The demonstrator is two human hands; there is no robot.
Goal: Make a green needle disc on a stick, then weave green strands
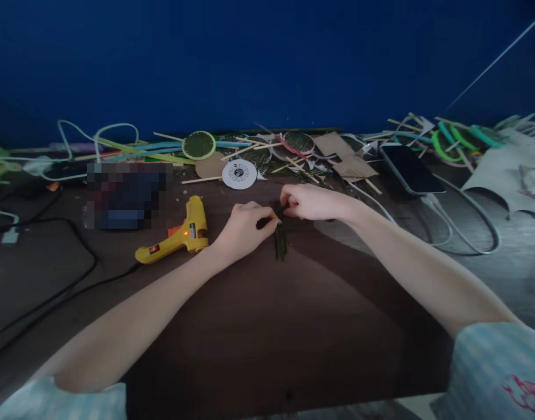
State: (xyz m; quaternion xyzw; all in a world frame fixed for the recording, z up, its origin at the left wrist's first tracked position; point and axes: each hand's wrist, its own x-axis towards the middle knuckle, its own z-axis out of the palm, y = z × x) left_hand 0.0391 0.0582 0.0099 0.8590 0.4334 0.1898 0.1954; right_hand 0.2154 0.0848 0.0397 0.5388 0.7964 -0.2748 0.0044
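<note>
My left hand (244, 228) and my right hand (308, 202) meet over the middle of the dark table (267, 326). Both pinch a small dark green strip (280, 240) that hangs down between them, its lower end resting on the table. The left hand's fingers are closed on the strip's upper end from the left. Curled fingers of the right hand hold its top from the right. A yellow glue gun (179, 236) lies just left of my left hand, its orange light on.
A black phone (411, 169) with white cables lies at the right. Round green discs (199, 144), a white disc (239, 174), wooden sticks, cardboard scraps (343, 154) and coloured bands crowd the far edge. Black cords run at the left. A blurred dark object (125, 195) sits beyond the glue gun.
</note>
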